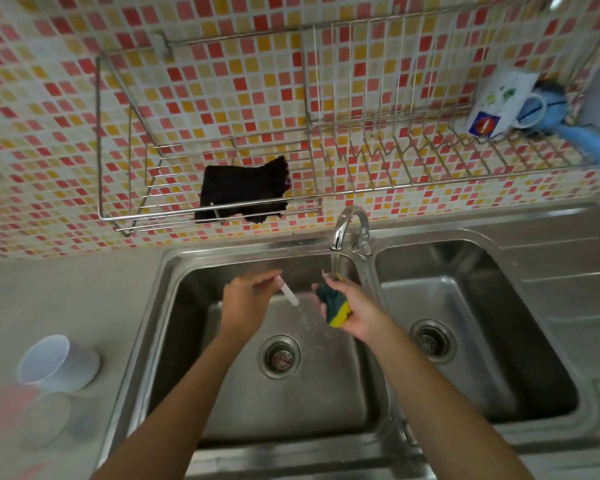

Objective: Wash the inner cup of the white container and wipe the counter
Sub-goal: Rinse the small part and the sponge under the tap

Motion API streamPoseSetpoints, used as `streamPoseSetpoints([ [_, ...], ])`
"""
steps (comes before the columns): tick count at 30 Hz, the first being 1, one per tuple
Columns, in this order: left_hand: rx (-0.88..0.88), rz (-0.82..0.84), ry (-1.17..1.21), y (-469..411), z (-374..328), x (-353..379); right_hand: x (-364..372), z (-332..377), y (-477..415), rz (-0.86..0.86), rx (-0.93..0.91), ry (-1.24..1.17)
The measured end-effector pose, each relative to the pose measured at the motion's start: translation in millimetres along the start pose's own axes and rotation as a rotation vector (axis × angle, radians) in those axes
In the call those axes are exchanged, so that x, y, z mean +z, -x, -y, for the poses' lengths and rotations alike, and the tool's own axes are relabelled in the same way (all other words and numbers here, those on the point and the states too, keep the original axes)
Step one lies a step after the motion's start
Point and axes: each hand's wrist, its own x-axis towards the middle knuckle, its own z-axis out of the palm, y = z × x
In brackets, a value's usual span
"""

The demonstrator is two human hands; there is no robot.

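Note:
Over the left sink basin (187,341), my left hand (246,303) holds a small white tube-shaped piece (289,293) tilted down, with water drops falling from its tip. My right hand (352,310) grips a green and yellow sponge (333,306) under the running faucet (347,226). A white cup (58,363) lies on its side on the grey counter (66,292) at the left, its mouth facing me. Below it is a blurred clear lid or cup (45,422).
A dark cloth (243,190) hangs in the wire wall rack (208,147) above the sink. A mug (503,105) and blue items (551,102) sit in the dish rack at upper right. The right basin (482,327) and drainboard (568,278) are to the right.

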Motion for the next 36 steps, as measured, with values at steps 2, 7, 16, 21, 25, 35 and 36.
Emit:
streamPoseSetpoints([
  [2, -0.019, -0.014, -0.020, 8, 16, -12, 2, -7, -5, -0.037, -0.011, 0.074],
  [7, -0.050, -0.052, -0.057, 20, 38, -29, 4, -17, -10, -0.118, -0.060, 0.200],
  [16, -0.054, -0.055, -0.052, 26, 41, -33, -4, 5, -24, -0.263, -0.229, 0.371],
  [21, -0.064, -0.043, -0.046, 30, 45, -35, -4, 40, -40, -0.309, -0.298, 0.451],
  [25, -0.073, -0.027, -0.057, 30, 44, -28, -2, 48, -42, -0.300, -0.276, 0.477],
  [35, 0.166, -0.138, -0.279, 37, 46, -31, -16, 36, -32, -0.527, -0.637, 0.507],
  [36, 0.157, -0.086, -0.356, 40, 52, -30, -23, 20, -31, -0.579, -0.701, 0.649],
])
